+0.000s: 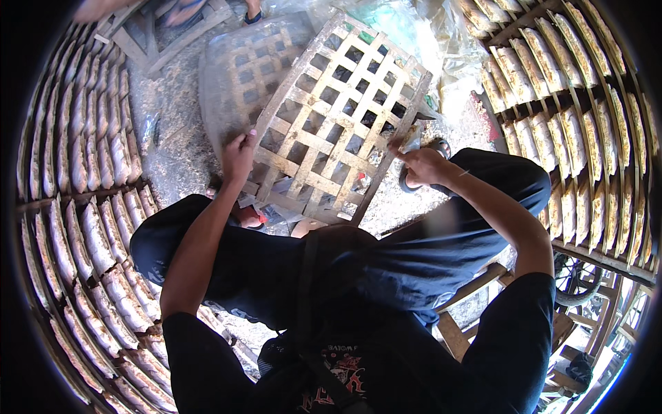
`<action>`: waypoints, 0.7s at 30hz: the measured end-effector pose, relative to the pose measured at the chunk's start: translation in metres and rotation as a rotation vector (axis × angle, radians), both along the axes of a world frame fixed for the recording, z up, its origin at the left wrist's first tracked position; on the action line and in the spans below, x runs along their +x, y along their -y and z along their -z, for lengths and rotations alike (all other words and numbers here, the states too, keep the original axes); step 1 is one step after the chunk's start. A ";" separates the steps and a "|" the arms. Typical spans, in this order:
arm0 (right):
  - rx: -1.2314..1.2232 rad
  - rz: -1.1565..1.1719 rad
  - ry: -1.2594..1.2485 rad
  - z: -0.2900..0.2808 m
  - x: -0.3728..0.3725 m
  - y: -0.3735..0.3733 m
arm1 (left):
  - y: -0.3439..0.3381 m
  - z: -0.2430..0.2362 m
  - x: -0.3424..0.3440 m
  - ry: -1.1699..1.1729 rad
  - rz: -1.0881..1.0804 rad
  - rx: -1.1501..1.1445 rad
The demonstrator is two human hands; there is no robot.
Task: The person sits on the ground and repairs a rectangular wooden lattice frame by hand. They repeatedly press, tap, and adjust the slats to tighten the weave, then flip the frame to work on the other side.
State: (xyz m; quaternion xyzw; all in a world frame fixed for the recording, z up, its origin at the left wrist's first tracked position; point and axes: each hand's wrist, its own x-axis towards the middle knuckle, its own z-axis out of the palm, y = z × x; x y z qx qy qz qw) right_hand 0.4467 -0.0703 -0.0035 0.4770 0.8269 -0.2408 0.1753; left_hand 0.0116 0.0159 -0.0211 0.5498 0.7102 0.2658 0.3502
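Note:
A woven slat lattice frame point(331, 117), pale with square gaps and wooden side rails, leans tilted in front of my crossed legs. My left hand point(238, 160) is closed on its left rail, thumb on top. Beside the right rail is my right hand point(422, 165), one finger reaching to the rail and the others curled; what they hold, if anything, is hidden. Just above that hand a dark pointed piece point(425, 116) sticks out past the rail; I cannot tell if it belongs to a tool.
A second lattice frame point(258, 58), under a hazy translucent sheet, lies behind on the littered floor. Crumpled clear plastic point(452, 45) is at the back. Racks of pale curved pieces point(103, 131) stand on both sides. Another person's limb point(183, 12) shows near a wooden stand point(165, 52).

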 end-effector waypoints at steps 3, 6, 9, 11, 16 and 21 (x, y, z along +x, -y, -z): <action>-0.010 -0.253 0.183 0.002 -0.006 0.007 | -0.001 -0.021 0.011 0.023 0.001 -0.098; -0.031 -0.184 0.089 0.013 -0.001 0.002 | 0.000 -0.023 0.012 0.022 -0.005 -0.073; -0.016 -0.083 0.021 -0.006 -0.007 -0.005 | 0.002 -0.015 0.004 0.027 -0.008 -0.025; 0.151 -0.177 -0.046 -0.001 0.006 -0.008 | -0.001 -0.014 0.005 -0.001 0.004 -0.040; 0.077 -0.543 0.503 0.041 -0.009 0.033 | -0.003 -0.014 0.006 -0.009 -0.002 -0.087; 0.078 -0.837 0.527 0.033 -0.027 0.039 | -0.001 -0.008 0.003 0.004 -0.035 -0.104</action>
